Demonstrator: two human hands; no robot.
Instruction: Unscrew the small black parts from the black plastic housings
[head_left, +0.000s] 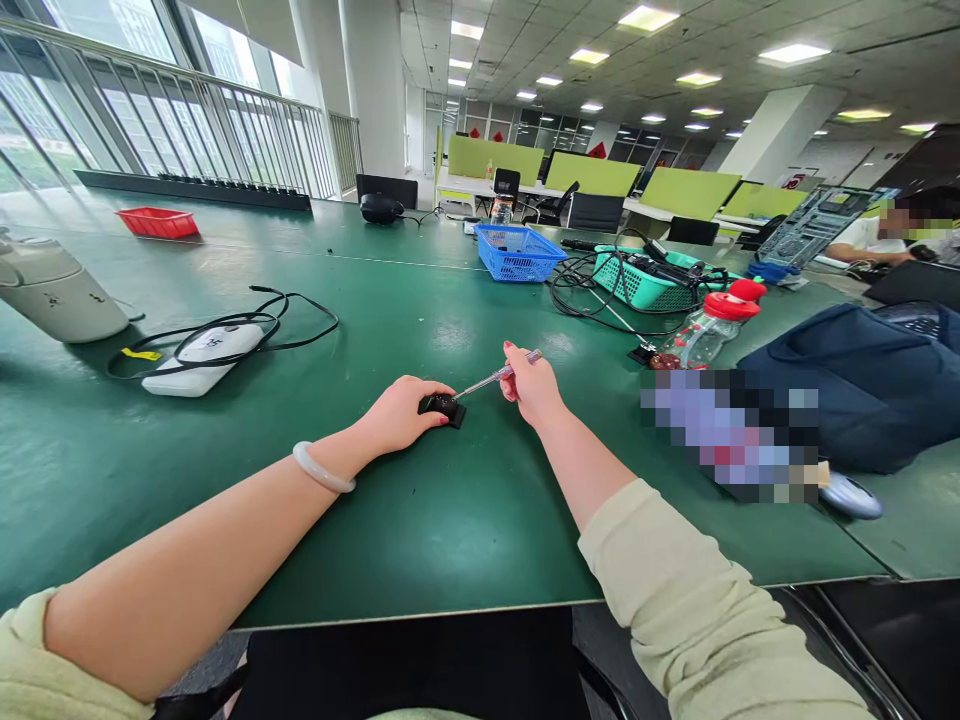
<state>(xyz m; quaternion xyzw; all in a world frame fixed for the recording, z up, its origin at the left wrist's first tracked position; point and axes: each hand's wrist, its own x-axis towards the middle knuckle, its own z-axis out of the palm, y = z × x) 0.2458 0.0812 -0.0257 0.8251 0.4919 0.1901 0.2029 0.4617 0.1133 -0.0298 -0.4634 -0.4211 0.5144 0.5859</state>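
Black part (444,406) pinched in left hand (401,412), screwdriver (481,384) clasped in right hand (534,387).
Tip contact is unclear; a slip could be caused by slanted pressure.

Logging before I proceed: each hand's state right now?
Left hand: closed on a small, black, blocky part.
Right hand: closed, holding a slim, metal-shafted screwdriver-like tool.

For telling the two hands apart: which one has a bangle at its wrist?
The left hand, which holds the black part; the white bangle circles its wrist. The right hand, with the thin tool, has a bare wrist.
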